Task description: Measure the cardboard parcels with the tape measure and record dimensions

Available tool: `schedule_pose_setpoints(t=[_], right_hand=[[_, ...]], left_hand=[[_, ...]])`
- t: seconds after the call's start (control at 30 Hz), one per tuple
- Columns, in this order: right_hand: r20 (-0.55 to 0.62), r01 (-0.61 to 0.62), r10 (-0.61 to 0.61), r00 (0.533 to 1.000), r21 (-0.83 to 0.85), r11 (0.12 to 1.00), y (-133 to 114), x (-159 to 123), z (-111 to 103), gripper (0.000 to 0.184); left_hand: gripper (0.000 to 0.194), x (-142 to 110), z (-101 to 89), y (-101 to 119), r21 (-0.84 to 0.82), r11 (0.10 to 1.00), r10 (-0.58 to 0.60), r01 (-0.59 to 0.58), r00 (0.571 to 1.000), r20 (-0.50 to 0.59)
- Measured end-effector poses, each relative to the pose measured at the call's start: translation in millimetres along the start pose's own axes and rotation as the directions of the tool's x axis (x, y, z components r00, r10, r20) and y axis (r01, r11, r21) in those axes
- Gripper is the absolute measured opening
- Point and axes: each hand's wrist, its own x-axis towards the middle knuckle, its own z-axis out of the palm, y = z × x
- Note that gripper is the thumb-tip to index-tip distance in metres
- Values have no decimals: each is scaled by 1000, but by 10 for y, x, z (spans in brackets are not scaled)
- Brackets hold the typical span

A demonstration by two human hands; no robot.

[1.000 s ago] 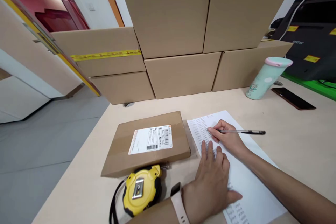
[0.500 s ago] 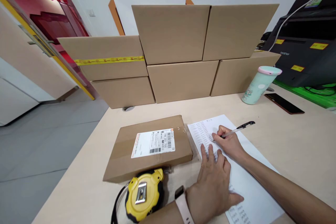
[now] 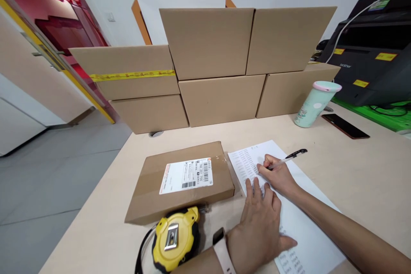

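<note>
A sheet of paper (image 3: 308, 205) with columns of handwriting lies on the table. My right hand (image 3: 279, 175) rests on it, closed around a pen (image 3: 287, 158) with a clear barrel and black cap end; the tip is hidden behind my fingers. Flat on the paper's left side, fingers spread, is my left hand (image 3: 258, 222), with a watch on its wrist. Left of the paper sits a brown cardboard parcel (image 3: 147, 192) bearing a white shipping label (image 3: 188, 175). A yellow and black tape measure (image 3: 175, 239) lies in front of the parcel, beside my left forearm.
Several cardboard boxes (image 3: 221, 100) are stacked in two rows along the table's back. At the right stand a mint tumbler (image 3: 316, 105), a phone (image 3: 346, 126) and a black printer (image 3: 372, 64). The table's left edge drops to a grey floor (image 3: 64, 171).
The view has shifted slightly, so everything sits a little further left. My right hand stays on the paper with the pen; my left hand keeps its place on the sheet.
</note>
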Motion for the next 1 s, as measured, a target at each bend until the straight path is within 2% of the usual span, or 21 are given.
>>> schedule_pose_setpoints(t=[0.2,1.0], right_hand=[[-9,-8,8,1000,-16,1000,-38,-12,-2,32],[-23,-5,5,1000,-9,1000,-22,5,7,27]], left_hand=[[88,-32,12,2,21,1000,3,-2,999,-35],[86,-23,23,-7,27,1000,7,-6,999,-39]])
